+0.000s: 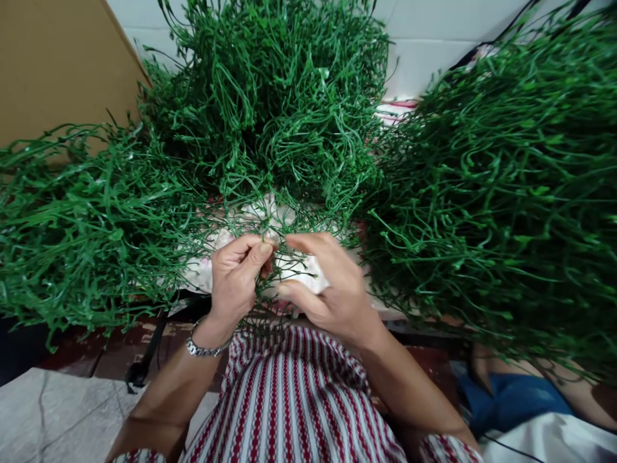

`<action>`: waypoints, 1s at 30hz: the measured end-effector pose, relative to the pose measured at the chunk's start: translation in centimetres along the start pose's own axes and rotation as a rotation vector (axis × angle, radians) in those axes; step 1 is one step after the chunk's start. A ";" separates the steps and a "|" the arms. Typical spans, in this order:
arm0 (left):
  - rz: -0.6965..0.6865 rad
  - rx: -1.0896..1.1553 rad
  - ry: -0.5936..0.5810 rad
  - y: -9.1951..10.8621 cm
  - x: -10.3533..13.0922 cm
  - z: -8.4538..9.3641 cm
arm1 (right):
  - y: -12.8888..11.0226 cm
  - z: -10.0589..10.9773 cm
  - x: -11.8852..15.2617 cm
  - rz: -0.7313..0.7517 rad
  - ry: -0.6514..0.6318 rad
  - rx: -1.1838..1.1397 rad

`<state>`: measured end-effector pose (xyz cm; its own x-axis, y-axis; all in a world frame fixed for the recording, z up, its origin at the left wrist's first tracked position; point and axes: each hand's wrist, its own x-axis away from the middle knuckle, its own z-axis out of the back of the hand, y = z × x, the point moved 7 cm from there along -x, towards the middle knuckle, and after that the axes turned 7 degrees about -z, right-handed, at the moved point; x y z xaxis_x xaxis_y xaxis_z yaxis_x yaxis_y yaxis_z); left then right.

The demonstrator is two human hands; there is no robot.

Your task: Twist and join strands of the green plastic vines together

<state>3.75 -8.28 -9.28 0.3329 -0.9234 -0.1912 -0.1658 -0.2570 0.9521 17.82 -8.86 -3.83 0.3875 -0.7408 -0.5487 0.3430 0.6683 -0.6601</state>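
Note:
My left hand (236,273), with a metal watch band at its wrist, is closed in a pinch in front of my lap. Between its thumb and forefinger is the tip of a thin green stem (265,238); how much of the stem is in the grip is hard to see. To its right, my right hand (335,283) is slightly blurred, thumb and fingers apart with nothing between them. Thin dark green stems (294,260) lie between the two hands over a crumpled whitish cloth or plastic (308,276).
Heaps of glossy green stems surround the work spot: a left heap (91,225), a tall back heap (270,96) and a right heap (501,212). A tan board (58,64) stands at the back left. Another person's blue clothing (515,399) shows at lower right.

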 end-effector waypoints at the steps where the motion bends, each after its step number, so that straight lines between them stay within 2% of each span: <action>1: -0.003 -0.004 -0.018 -0.1 0.2 -0.1 | 0.2 -1.0 -0.2 -0.002 -0.043 0.011; 3: -0.023 -0.032 -0.028 -0.1 0.5 0.0 | 0.7 -2.7 -0.1 -0.015 -0.091 0.002; 5: -0.086 -0.113 -0.006 0.2 0.6 0.3 | 1.3 -3.7 0.4 -0.059 -0.085 -0.016; 7: -0.164 -0.183 0.026 0.8 0.6 0.6 | 1.8 -4.1 1.0 -0.107 -0.075 -0.014; 9: -0.162 -0.129 0.030 1.0 0.6 0.5 | 2.1 -4.1 1.4 -0.149 -0.086 -0.009; 13: 0.109 0.217 -0.101 -0.3 0.8 -0.9 | 2.3 -4.1 1.6 -0.185 -0.150 -0.145; 17: 0.366 0.411 -0.210 -1.5 1.2 -1.8 | 2.6 -4.8 2.1 -0.160 -0.276 -0.283; 19: 0.405 0.434 -0.210 -1.6 0.8 -1.4 | 2.1 -5.6 2.8 -0.043 -0.422 -0.286; 21: 0.354 0.398 -0.168 -1.4 0.0 -0.5 | 1.8 -5.4 3.3 0.057 -0.501 -0.253; 22: 0.319 0.349 -0.150 -1.2 -0.3 -0.1 | 1.9 -4.8 3.2 0.054 -0.474 -0.221; 26: 0.237 0.106 -0.139 -0.9 -0.3 0.3 | 2.9 0.7 1.5 -0.152 -0.038 -0.085; 27: 0.212 0.077 -0.141 -0.8 -0.2 0.1 | 2.5 1.6 1.2 -0.160 0.015 -0.066; 28: 0.179 0.061 -0.144 -0.6 -0.1 -0.1 | 1.9 1.9 1.0 -0.143 0.024 -0.056; 30: 0.100 0.048 -0.155 -0.2 0.1 -0.7 | 0.9 1.1 0.8 -0.091 -0.046 -0.023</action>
<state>4.45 -8.13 -9.34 0.1665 -0.9768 -0.1346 -0.2363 -0.1720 0.9563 19.39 -8.83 -4.30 0.3946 -0.7941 -0.4623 0.3591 0.5964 -0.7179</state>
